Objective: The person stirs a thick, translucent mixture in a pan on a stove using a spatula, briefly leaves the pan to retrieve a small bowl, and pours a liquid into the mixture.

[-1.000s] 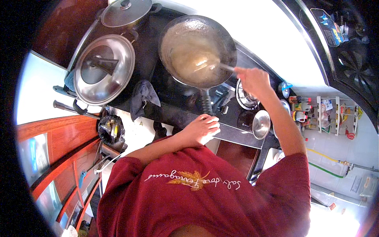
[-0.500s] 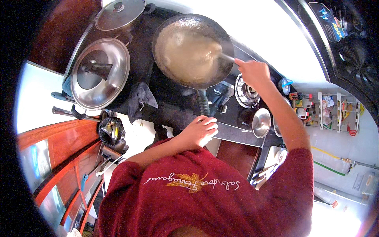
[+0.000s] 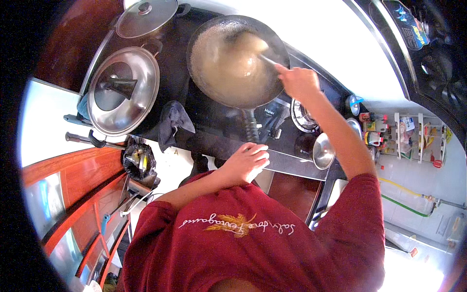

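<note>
A dark wok (image 3: pixel 192 73) sits on the black stove, part-filled with a pale brown, cloudy liquid (image 3: pixel 224 73). In my right hand (image 3: pixel 300 83), closed fingers grip the metal handle of a cooking utensil (image 3: pixel 268 60) that slants into the wok. Its head is blurred by the liquid, so I cannot tell a spatula from a ladle. My left hand (image 3: pixel 247 162) is closed at the near end of the ribbed black wok handle (image 3: pixel 250 127), close to my body; the fingers hide that end.
A large lidded steel pan (image 3: pixel 146 97) stands left of the wok, with another glass-lidded pot (image 3: pixel 146 22) behind it. A dark cloth (image 3: pixel 174 124) hangs over the counter edge. Right of the wok are a gas burner (image 3: pixel 302 117) and a metal bowl (image 3: pixel 323 151). A lined bin (image 3: pixel 138 158) stands lower left.
My right hand has moved left and slightly away from me, drawing the utensil across the wok. The liquid's surface has shifted. My left hand has stayed at the handle.
</note>
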Demonstrator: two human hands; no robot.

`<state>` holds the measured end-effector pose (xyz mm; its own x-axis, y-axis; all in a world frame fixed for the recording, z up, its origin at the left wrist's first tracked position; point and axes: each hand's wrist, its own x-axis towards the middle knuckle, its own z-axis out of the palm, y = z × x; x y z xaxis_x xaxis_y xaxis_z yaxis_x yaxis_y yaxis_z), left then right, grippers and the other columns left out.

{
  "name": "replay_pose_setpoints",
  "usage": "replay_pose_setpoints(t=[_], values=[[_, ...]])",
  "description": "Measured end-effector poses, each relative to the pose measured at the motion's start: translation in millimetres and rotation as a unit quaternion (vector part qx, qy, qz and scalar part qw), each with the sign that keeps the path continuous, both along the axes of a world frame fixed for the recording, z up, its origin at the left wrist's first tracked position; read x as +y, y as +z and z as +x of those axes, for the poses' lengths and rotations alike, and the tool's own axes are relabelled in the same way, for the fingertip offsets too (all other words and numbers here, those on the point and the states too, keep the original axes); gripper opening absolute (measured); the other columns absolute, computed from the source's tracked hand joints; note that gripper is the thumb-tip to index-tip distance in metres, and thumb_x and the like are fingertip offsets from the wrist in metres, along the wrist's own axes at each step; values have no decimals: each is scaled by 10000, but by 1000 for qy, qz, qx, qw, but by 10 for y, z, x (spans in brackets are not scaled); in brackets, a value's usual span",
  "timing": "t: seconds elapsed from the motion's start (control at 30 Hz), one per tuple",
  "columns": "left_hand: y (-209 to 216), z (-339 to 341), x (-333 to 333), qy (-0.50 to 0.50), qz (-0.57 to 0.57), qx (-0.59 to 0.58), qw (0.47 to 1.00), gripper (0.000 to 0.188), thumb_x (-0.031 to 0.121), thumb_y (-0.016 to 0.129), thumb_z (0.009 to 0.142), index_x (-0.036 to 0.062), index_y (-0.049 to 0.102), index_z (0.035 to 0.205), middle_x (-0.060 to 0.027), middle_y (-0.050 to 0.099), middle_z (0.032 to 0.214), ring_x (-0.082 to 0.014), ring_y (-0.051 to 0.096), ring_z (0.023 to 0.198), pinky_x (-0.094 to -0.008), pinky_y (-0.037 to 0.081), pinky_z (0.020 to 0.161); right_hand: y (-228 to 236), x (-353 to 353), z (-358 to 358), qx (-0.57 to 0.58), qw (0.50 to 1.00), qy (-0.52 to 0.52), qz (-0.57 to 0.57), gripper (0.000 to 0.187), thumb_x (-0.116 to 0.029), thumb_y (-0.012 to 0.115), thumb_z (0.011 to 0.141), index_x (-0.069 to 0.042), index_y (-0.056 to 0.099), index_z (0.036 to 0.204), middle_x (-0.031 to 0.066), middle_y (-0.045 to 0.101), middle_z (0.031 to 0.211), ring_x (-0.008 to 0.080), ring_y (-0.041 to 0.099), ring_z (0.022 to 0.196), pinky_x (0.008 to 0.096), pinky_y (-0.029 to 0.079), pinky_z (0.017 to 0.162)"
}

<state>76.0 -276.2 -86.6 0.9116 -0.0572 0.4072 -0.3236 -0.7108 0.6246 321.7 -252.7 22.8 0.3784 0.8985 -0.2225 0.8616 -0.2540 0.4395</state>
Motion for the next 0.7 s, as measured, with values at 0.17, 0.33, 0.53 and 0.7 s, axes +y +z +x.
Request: replay_pose_setpoints(t=[0.17, 0.33, 0.53, 0.7], values=[[16, -30, 25, 1, 0, 5, 1000, 242, 183, 528, 770, 51, 562, 969, -47, 522, 1071, -224, 413, 1152, -408, 295, 954, 231, -222, -295, 91, 994, 25, -56, 328, -304, 460, 894, -300, 482, 1221, 65, 634, 680, 234, 635, 627, 375, 508, 540], [30, -15, 10, 1, -11, 13, 1000, 205, 186, 534, 793, 75, 566, 962, -29, 531, 1077, -214, 411, 1166, -409, 285, 952, 325, -242, 276, 23, 997, 26, -69, 337, -308, 459, 895, -309, 477, 1232, 59, 640, 680, 217, 638, 624, 381, 508, 537], [-4, 12, -1, 8, 1, -15, 1000, 231, 188, 541, 745, 59, 572, 933, -42, 525, 1046, -215, 416, 1144, -398, 308, 944, -45, -73, -255, 80, 996, 25, -20, 330, -326, 466, 890, -311, 490, 1219, 60, 634, 673, 219, 634, 606, 389, 508, 538], [-9, -21, 9, -2, -27, 8, 1000, 178, 165, 502, 798, 82, 559, 945, -29, 535, 1053, -207, 429, 1150, -407, 285, 943, 517, -309, 138, 56, 991, 30, -115, 334, -323, 457, 898, -318, 477, 1232, 52, 629, 672, 204, 619, 577, 363, 503, 525]])
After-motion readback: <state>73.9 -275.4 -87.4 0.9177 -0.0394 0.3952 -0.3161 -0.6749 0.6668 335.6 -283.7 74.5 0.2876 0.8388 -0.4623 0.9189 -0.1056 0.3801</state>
